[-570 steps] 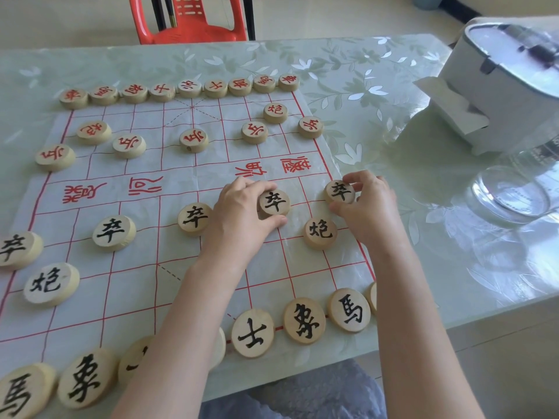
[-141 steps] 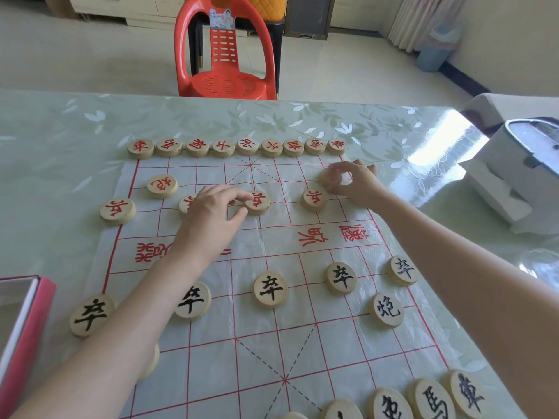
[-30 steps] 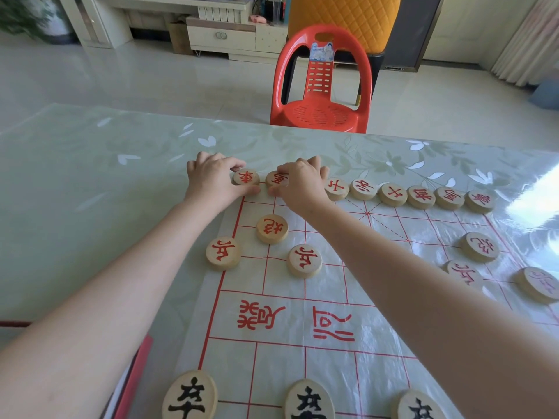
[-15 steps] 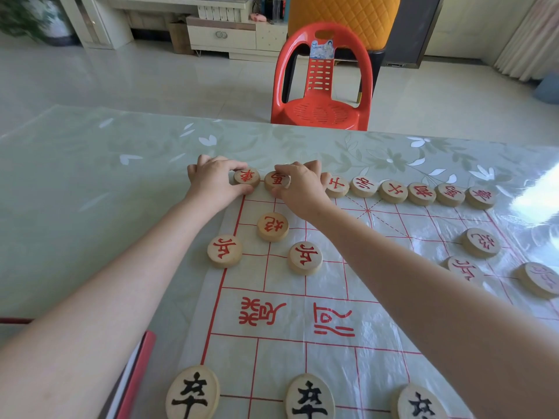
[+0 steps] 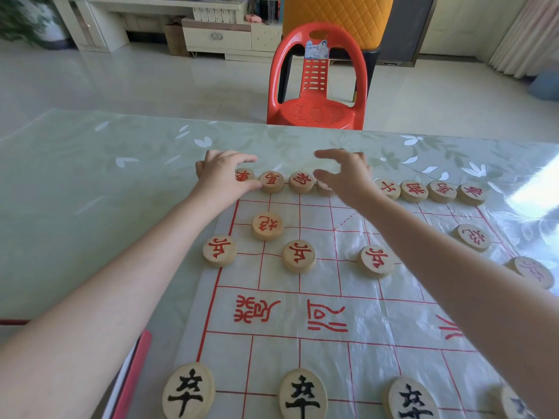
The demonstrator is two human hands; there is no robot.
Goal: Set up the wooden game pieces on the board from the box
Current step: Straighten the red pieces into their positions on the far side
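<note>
Now that both have let go of the back row (image 5: 301, 182), my left grip (image 5: 223, 173) hangs wide round the corner piece (image 5: 244, 176) and my right grip (image 5: 344, 176) lifts clear, fingers spread, so the board (image 5: 320, 358) looks set on red's side.

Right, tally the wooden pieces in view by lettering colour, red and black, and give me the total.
Red-lettered pieces: 14
Black-lettered pieces: 4
Total: 18 in view; the right hand and right arm may hide more.
</note>
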